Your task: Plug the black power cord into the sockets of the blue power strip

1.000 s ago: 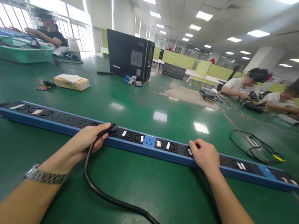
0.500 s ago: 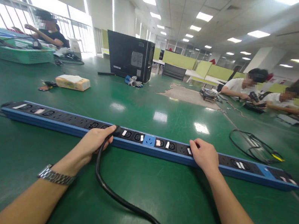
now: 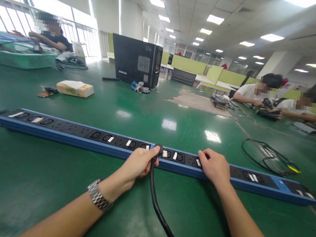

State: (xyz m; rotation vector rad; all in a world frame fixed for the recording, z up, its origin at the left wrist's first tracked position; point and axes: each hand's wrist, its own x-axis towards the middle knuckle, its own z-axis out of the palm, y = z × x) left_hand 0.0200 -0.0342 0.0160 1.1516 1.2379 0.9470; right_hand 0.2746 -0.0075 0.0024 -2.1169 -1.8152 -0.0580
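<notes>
A long blue power strip (image 3: 122,152) with black sockets lies across the green table. My left hand (image 3: 140,161) is closed round a black plug (image 3: 157,151), over the strip's blue middle socket, which it mostly covers. I cannot tell whether the plug is seated. A thick black cable (image 3: 160,214) runs from the plug down to the bottom edge. To the right, my right hand (image 3: 215,166) grips the strip, with the thumb by a white label and the other fingers hidden behind it.
Beyond the strip stand a tissue pack (image 3: 75,88), a black computer case (image 3: 134,62) and blue-grey gloves (image 3: 140,87). A coiled black cable (image 3: 269,156) lies at right, a green basket (image 3: 28,60) at far left. Several people sit around the table.
My left hand has moved right along the strip with the plug, from left of the middle to the blue socket. The cable has swung along. My right hand stays in place.
</notes>
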